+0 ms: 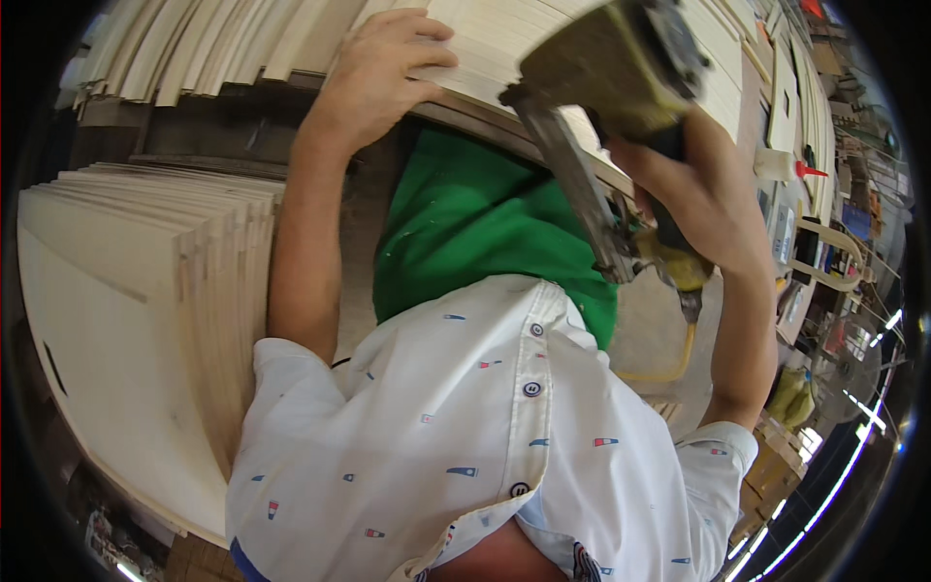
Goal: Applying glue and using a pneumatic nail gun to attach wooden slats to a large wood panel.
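Note:
My right hand (703,199) is wrapped round the dark grip of a nail gun (611,73), which is raised and tilted above the work. A yellow air hose (690,349) hangs below the tool's fitting. My left hand (373,78) lies on a pale wooden panel (480,53) close to its near edge, fingers apart and slightly bent. The nail gun's long metal magazine crosses in front of the panel's edge and hides part of it. No nail can be made out.
Thin wooden panels (107,252) stand stacked at my left. Several pale wood strips (228,44) lie at the far left. To the right are a white squeeze bottle (774,165) with a red tip and a fan (855,354). Green cloth (465,213) covers my lap.

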